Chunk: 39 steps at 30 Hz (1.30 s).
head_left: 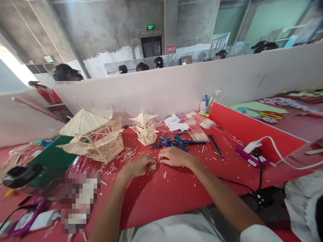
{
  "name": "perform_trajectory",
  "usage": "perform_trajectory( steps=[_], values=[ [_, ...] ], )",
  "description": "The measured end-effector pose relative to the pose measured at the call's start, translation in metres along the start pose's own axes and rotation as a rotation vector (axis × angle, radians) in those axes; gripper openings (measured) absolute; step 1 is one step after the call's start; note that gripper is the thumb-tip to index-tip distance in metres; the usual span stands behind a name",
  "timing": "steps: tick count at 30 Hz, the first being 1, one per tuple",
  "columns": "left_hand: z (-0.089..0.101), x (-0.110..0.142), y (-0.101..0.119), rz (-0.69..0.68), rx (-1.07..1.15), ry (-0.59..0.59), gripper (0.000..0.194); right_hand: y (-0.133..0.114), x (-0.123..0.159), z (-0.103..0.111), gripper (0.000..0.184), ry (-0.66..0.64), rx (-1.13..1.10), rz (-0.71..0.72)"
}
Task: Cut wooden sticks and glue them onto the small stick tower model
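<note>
Several fingers of our left hand (138, 166) are bent and closed on a small stick piece (152, 167), which sits nearer to us than the small stick house (145, 131). Beside it, the fingers of our right hand (174, 156) curl close together; we cannot tell whether they grip anything. Just past that hand, we see blue pliers (179, 143) to the right of the small house. Left of it stands the large stick house (92, 131), and to its right lies white tissue (175, 123).
</note>
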<state>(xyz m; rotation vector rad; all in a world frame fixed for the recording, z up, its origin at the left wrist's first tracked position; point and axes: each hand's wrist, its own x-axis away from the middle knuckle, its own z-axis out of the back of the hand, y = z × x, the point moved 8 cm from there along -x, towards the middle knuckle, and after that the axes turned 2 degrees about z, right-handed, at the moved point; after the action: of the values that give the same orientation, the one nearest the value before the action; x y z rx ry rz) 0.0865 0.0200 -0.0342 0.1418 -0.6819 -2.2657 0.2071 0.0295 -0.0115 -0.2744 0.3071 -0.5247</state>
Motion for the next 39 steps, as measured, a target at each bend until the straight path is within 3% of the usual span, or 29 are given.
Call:
perform_trajectory(
  steps=[4,8,34,39],
  values=[
    [0.004,0.002,-0.005,0.059,0.037,0.034,0.015,-0.010,-0.011,-0.024,0.019,-0.057,0.059,0.090],
    [0.002,0.001,-0.007,0.034,-0.017,0.043,0.017,-0.013,-0.014,-0.032,0.020,-0.095,0.098,0.121],
    [-0.003,0.000,-0.015,0.209,-0.113,0.023,0.012,-0.008,-0.018,-0.035,0.013,-0.003,0.013,0.071],
    [-0.003,0.001,-0.013,0.186,-0.081,0.014,0.013,-0.015,-0.020,-0.036,0.006,-0.038,-0.080,0.079]
  ],
)
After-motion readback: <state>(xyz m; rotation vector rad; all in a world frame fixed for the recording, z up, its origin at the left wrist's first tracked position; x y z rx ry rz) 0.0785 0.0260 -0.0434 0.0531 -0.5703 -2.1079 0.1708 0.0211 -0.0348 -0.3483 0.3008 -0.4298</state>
